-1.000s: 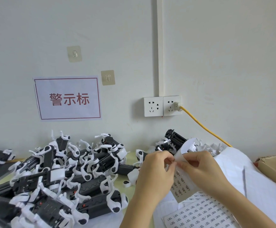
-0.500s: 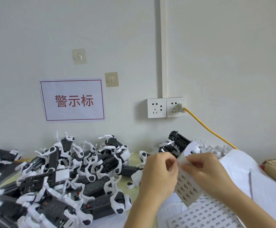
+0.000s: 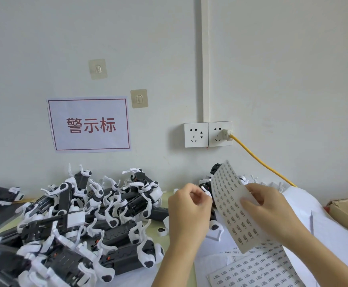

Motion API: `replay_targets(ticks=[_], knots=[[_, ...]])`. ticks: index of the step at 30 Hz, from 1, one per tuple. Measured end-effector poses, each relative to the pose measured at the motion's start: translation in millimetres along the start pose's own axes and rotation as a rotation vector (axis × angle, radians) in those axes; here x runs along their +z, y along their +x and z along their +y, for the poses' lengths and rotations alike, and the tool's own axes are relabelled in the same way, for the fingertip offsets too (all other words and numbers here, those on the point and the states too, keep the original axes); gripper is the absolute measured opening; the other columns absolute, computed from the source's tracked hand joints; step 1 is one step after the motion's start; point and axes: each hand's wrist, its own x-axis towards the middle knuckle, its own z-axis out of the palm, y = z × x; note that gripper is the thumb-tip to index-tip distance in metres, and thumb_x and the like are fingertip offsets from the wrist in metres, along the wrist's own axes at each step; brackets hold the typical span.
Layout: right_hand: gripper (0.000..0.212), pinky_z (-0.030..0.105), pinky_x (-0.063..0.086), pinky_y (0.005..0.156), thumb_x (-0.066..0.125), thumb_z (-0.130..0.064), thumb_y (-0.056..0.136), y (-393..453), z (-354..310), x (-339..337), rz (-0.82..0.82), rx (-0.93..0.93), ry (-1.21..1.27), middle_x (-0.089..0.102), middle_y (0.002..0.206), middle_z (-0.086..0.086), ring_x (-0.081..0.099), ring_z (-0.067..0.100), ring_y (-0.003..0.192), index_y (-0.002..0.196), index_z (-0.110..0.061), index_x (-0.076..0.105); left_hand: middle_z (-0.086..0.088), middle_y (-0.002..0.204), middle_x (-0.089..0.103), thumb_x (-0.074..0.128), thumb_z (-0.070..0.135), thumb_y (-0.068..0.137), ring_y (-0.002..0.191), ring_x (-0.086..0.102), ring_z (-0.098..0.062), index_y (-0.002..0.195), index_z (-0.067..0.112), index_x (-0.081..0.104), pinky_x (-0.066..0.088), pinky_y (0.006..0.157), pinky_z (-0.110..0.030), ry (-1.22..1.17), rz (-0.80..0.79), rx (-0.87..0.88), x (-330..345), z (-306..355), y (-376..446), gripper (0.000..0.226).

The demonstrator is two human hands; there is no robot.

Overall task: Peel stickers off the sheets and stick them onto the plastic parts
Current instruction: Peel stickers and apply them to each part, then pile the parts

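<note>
Left hand [image 3: 189, 212]: grip pinches a small white sticker [image 3: 206, 191].
Right hand [image 3: 272, 210]: grip holds the raised sticker sheet [image 3: 229, 201].
Plastic parts [image 3: 75, 220]: heaped on bench, left.

A pale grey wall [image 3: 272, 69] is filling the upper frame, lit evenly. A white conduit strip [image 3: 205, 59] is running down the centre to a double socket [image 3: 208, 134] — a yellow cable [image 3: 260, 161] is plugged in, trailing toward the lower right. Two clear adhesive hooks [image 3: 97, 68] are stuck at centre left, above a red-bordered paper sign [image 3: 89, 125]. A yellow-green tabletop [image 3: 170, 197] is showing below — a cardboard box [image 3: 347, 212] is sitting at the right edge.
</note>
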Motion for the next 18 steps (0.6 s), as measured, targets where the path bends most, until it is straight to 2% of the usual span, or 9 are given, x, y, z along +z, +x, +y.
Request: replay_targets(ticks=[2,4,9,12,15,16,18], knots=[[0.024,0.030,0.057,0.051,0.052,-0.010,0.092,4.5,7.8,-3.3,-0.004,0.093,-0.019,0.073,0.083,-0.007,0.071,0.013,0.066,0.106,-0.028,0.060,0.007,0.064,0.067,0.068,0.011,0.083,0.066,0.062,0.001,0.072,0.017,0.068,0.045,0.057,-0.011,-0.058,0.032,-0.068,-0.1,0.0,0.7,0.013],[0.034,0.028,0.053,0.051,0.050,-0.012,0.091,7.8,16.0,-4.3,-0.032,0.168,-0.099,0.069,0.092,-0.002,0.069,0.017,0.071,0.119,-0.030,0.050,0.006,0.065,0.067,0.068,0.011,0.083,0.068,0.062,0.002,0.072,0.018,0.069,0.044,0.058,-0.010,-0.087,0.045,-0.115,0.4,-0.4,0.8,0.013],[0.043,0.020,0.046,0.052,0.048,-0.017,0.088,11.7,29.5,-9.6,-0.180,0.254,-0.398,0.063,0.099,-0.004,0.065,0.012,0.078,0.126,-0.030,0.036,0.007,0.067,0.068,0.070,0.014,0.082,0.071,0.062,0.003,0.070,0.021,0.070,0.044,0.058,-0.009,-0.125,0.052,-0.178,1.3,-2.9,1.2,0.014],[0.045,0.019,0.044,0.054,0.047,-0.021,0.087,8.8,31.4,-14.8,-0.230,0.259,-0.592,0.062,0.096,-0.007,0.063,0.007,0.078,0.130,-0.027,0.035,0.008,0.067,0.069,0.070,0.014,0.082,0.071,0.062,0.004,0.070,0.021,0.070,0.044,0.057,-0.009,-0.140,0.053,-0.196,1.0,-2.9,1.6,0.014],[0.044,0.028,0.046,0.068,0.051,-0.023,0.090,6.1,27.6,-13.3,-0.061,0.125,-0.747,0.055,0.105,-0.004,0.056,0.015,0.091,0.132,-0.023,0.042,0.006,0.068,0.070,0.070,0.013,0.082,0.070,0.063,0.002,0.071,0.019,0.071,0.044,0.057,-0.009,-0.129,0.044,-0.197,0.2,-2.1,1.1,0.012],[0.040,0.028,0.044,0.071,0.053,-0.024,0.092,5.6,23.7,-12.0,0.019,0.051,-0.705,0.055,0.108,-0.005,0.055,0.015,0.095,0.131,-0.024,0.047,0.005,0.068,0.070,0.070,0.013,0.082,0.070,0.063,0.002,0.072,0.018,0.071,0.044,0.057,-0.009,-0.117,0.040,-0.193,0.0,-1.8,0.8,0.012],[0.028,0.021,0.045,0.069,0.060,-0.022,0.093,3.6,12.2,-7.6,0.111,-0.111,-0.427,0.063,0.096,-0.013,0.060,0.004,0.084,0.120,-0.026,0.064,0.005,0.066,0.070,0.071,0.013,0.082,0.067,0.063,0.002,0.072,0.018,0.071,0.044,0.055,-0.009,-0.090,0.034,-0.186,0.2,-0.9,-0.1,0.011]])
